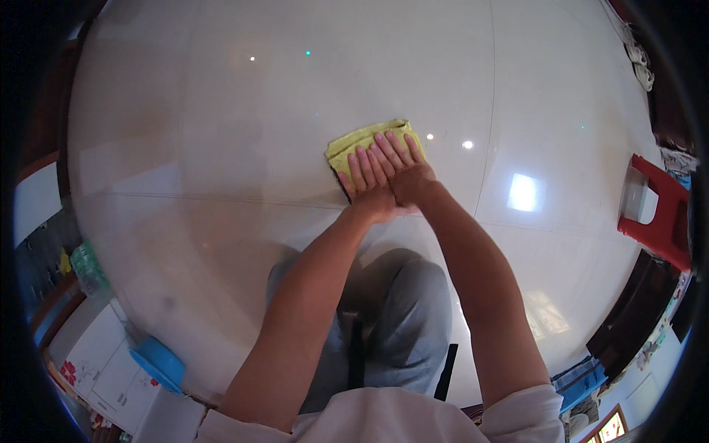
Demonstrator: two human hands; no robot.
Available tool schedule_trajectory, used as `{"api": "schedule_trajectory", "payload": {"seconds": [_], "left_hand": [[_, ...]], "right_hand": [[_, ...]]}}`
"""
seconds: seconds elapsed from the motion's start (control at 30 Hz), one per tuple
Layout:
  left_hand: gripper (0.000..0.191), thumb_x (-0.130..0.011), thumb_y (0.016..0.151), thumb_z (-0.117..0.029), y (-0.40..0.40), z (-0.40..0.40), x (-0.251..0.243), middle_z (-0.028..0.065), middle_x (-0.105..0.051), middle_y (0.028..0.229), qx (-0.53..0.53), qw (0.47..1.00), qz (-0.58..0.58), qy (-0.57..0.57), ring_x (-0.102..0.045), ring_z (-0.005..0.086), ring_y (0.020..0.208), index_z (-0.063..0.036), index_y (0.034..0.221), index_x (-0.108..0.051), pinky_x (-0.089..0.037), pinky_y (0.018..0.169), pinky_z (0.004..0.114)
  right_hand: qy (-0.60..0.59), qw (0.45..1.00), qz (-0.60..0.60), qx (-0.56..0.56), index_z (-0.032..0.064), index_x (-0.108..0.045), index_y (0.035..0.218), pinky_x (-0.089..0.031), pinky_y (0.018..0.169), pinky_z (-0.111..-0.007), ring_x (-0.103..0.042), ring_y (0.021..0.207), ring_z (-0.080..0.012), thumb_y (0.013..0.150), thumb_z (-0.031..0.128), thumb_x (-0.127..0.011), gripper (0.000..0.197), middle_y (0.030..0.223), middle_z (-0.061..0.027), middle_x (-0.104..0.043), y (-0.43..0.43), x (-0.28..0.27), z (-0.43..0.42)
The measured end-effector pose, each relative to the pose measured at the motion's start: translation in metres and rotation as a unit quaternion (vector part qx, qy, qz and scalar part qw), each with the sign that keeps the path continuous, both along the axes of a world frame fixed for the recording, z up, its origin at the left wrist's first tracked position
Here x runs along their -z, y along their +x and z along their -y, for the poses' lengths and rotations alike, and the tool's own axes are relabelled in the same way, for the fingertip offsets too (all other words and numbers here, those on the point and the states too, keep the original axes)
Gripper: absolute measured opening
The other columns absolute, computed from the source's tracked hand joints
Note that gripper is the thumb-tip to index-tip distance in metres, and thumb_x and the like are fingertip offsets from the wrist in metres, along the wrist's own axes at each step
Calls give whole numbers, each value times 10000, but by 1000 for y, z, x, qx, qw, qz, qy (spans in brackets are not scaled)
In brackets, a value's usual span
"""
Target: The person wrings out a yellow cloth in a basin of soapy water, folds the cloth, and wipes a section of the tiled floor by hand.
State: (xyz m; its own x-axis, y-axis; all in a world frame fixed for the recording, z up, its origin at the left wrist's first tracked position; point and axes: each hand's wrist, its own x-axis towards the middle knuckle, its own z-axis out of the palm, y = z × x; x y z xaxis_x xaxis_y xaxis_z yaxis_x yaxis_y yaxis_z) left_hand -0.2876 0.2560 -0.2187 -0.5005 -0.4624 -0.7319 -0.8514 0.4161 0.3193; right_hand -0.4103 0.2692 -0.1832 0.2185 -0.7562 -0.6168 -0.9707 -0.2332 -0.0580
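A folded yellow cloth (354, 143) with a dark lower edge lies flat on the glossy tiled floor (266, 138), in front of my bent knees. My left hand (370, 180) rests palm down on the cloth's lower part, fingers stretched forward. Beside it, on the right, my right hand (405, 163) presses on the same cloth, its fingers pointing up the view. The two hands touch near the thumbs and wrists. Their palms are hidden from above.
A red plastic stool (662, 213) is at the right edge, with light shoes (641, 66) farther up. A blue basin (158, 362) stands by a white cabinet (113, 368) with red flowers at lower left. Dark furniture (637, 310) borders the lower right.
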Motion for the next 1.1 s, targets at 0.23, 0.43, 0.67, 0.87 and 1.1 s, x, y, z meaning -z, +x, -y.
{"api": "schedule_trajectory", "payload": {"seconds": [0.23, 0.43, 0.67, 0.87, 1.1], "left_hand": [[1556, -650, 613, -875, -73, 76, -40, 304, 302, 1549, 59, 998, 28, -4, 347, 499, 1393, 23, 1484, 274, 136, 1076, 724], [1586, -684, 585, -868, -116, 102, -44, 286, 249, 1580, 65, 997, -20, -46, 300, 460, 1433, 40, 1491, 248, 100, 1120, 683], [1554, -760, 505, -817, -60, 57, -30, 172, 51, 1655, 191, 975, -71, -85, 95, 355, 1522, -12, 1571, 32, 54, 1187, 610], [1405, -724, 656, -723, 44, -28, -1, 180, 97, 1650, 275, 957, -39, -80, 131, 360, 1517, -7, 1565, 74, 76, 1187, 601], [1412, -763, 634, -688, 38, -7, -26, 164, 69, 1656, 293, 955, -34, -12, 108, 350, 1523, -18, 1570, 54, 62, 1197, 586]], "right_hand": [[-93, 992, 43, 74, 72, -74, 1593, 36, 1210, -553, 69, 1532, -344, 903, 361, -519, 871, 1664, -154, -1, -68, 17, 39], [-178, 974, 54, 127, 56, -106, 1588, 10, 1215, -547, 22, 1536, -336, 891, 283, -519, 841, 1661, -154, -41, -108, 19, 57], [-81, 955, 10, 283, 0, -84, 1577, 28, 1173, -646, 42, 1520, -413, 868, 307, -547, 902, 1652, -205, -19, -38, 22, -14], [80, 930, 52, 355, -25, 2, 1566, 86, 1146, -669, 138, 1494, -451, 941, 265, -443, 820, 1638, -240, 81, 65, -4, -87], [150, 919, 51, 360, -43, 75, 1550, 91, 1137, -677, 188, 1468, -487, 806, 283, -715, 1133, 1618, -266, 154, 63, -26, -68]]}}
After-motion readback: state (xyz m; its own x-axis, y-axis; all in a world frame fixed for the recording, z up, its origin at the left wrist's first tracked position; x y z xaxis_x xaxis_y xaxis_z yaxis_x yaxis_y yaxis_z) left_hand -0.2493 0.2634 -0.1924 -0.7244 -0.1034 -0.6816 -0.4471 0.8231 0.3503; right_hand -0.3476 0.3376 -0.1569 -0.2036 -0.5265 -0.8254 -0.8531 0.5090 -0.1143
